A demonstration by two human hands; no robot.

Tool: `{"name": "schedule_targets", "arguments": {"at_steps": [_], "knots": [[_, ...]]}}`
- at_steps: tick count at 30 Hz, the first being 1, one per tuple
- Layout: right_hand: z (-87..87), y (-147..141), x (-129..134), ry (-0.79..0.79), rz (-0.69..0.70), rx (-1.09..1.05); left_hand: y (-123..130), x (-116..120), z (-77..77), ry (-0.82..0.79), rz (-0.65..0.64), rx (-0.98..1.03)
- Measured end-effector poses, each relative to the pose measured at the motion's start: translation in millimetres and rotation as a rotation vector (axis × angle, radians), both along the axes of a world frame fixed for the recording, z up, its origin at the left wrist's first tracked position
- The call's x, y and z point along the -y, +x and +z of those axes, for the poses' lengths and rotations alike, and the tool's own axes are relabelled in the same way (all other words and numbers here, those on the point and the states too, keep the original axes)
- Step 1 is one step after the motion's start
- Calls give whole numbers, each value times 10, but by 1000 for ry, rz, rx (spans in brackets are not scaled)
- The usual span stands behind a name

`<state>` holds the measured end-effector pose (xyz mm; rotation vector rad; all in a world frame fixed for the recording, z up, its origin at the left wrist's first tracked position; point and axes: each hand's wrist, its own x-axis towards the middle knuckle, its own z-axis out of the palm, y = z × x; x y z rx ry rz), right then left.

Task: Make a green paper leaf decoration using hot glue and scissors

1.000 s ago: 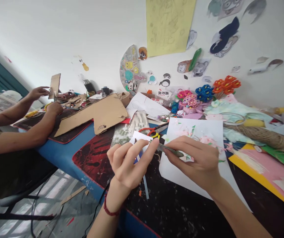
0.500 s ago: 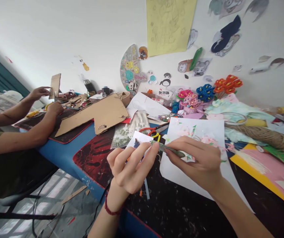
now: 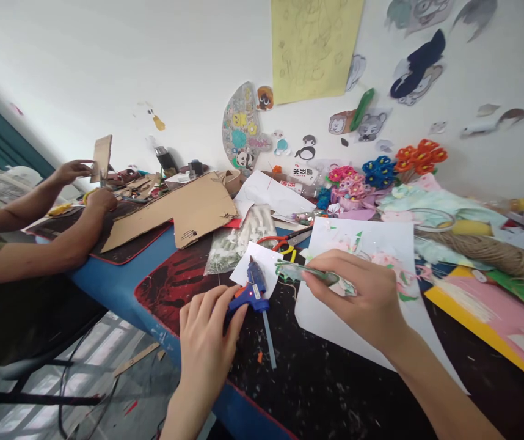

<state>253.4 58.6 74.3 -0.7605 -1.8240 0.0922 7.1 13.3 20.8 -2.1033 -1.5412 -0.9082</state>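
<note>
A blue glue gun with a clear glue stick lies on a small white paper and the dark mat. My left hand has its fingers wrapped round the handle of the glue gun. Pinched in my right hand is a thin green and whitish piece, held above the mat just right of the glue gun. Beneath my right hand lies a large white sheet with pink and green scraps on it.
Orange-handled pliers lie behind the glue gun. Cut cardboard and a plastic bag sit farther back. At the left, a person's hands hold a cardboard strip and scissors. Twine and coloured paper lie at right.
My left hand has let go of the green piece and moved down and left onto the glue gun's handle. My right hand still holds the piece, nearly in place.
</note>
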Motion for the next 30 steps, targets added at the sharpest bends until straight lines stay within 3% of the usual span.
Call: {"name": "schedule_targets", "arguments": {"at_steps": [3, 7, 12, 18, 21, 26, 28, 30], "knots": [[-92, -49, -44, -245, 46, -44, -216, 63, -225, -229, 75, -112], [-302, -254, -259, -784, 108, -364, -238, 17, -298, -244, 111, -179], [-462, -520, -632, -863, 129, -470, -115, -134, -224, -264, 14, -180], [-502, -528, -746, -846, 83, -361, -200, -145, -311, -184, -26, -81], [-506, -506, -668, -805, 54, -268, -330, -59, -304, -151, -43, 141], [-390, -479, -349, -695, 25, -161, -453, 105, -177, -85, -213, 508], [-335, -442, -196, -494, -23, -99, -414, 196, -125, -74, -285, 547], [-305, -388, -69, -238, -92, -21, -327, 301, -76, -98, -251, 587]]}}
